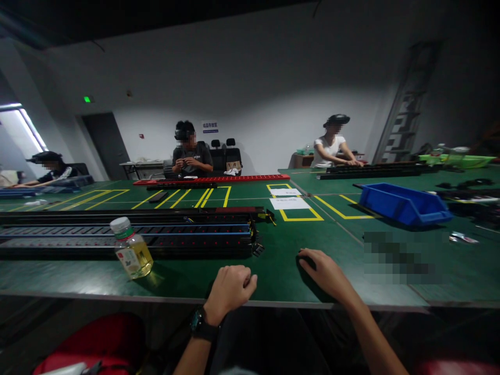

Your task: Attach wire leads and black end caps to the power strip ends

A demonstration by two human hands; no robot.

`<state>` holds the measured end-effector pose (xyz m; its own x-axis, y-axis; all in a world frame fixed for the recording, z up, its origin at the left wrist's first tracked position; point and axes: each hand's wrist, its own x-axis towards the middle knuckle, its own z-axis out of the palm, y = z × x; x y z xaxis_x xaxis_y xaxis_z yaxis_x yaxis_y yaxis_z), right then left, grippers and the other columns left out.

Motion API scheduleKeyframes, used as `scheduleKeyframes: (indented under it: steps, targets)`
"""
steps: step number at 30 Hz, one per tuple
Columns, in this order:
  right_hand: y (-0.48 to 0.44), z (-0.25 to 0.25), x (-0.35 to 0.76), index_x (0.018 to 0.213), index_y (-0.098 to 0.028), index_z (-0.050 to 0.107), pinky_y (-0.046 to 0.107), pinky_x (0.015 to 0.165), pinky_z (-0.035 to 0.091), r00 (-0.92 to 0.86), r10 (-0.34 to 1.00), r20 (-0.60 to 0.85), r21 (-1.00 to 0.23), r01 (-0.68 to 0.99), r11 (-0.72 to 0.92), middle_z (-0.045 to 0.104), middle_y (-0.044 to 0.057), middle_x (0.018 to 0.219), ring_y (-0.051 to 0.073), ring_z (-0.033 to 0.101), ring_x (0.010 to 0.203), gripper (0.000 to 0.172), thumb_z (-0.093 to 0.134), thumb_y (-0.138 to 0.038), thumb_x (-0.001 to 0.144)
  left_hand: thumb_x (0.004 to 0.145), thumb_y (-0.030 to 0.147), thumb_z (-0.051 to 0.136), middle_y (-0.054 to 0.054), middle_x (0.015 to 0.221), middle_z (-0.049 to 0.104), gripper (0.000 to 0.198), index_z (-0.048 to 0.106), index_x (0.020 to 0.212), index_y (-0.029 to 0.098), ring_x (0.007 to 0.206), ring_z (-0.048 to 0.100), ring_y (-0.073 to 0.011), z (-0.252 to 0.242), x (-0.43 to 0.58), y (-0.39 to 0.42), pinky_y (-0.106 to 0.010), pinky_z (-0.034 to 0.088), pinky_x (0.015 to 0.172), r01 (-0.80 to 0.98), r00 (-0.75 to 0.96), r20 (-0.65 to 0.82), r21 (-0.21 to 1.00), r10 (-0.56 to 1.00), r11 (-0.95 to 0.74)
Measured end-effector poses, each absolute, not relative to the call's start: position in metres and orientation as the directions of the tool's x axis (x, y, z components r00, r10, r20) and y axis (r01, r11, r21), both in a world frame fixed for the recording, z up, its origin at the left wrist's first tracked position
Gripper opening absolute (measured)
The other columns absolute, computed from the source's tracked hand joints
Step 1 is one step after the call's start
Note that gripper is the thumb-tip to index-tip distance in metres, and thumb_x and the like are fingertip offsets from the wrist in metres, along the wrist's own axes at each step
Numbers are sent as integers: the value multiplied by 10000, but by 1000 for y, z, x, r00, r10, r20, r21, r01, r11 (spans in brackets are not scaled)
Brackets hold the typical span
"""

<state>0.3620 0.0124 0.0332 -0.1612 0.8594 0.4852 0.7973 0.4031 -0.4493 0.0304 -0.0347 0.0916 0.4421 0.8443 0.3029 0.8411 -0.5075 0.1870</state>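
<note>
My left hand, with a dark watch on its wrist, rests at the table's near edge. Its fingers are curled into a loose fist and nothing shows in them. On the green tabletop to the right lies my right hand, palm down, fingers bent and thumb slightly apart, with no object visible in it. Closest to the left hand are long black rail-like strips with red dots, running off to the left. A bottle of yellow liquid with a white cap stands in front of them.
A blue bin stands at right, near small shiny packets. White paper labels and yellow tape outlines mark the green table. Across it, one person sits and another handles black strips. A third sits far left.
</note>
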Motion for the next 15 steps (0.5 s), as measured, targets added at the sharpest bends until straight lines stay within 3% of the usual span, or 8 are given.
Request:
scheduleKeyframes:
  steps: [15]
  targets:
    - [11, 37, 361, 1086, -269, 780, 473, 1079, 566, -159, 870, 467, -450, 804, 389, 808, 120, 1254, 317, 741, 1221, 283, 538, -376, 986, 1055, 245, 650, -8, 716, 642, 376, 547, 696, 202, 681, 600, -180, 97, 32, -37, -357, 231, 638, 852, 428, 274, 196, 861, -486]
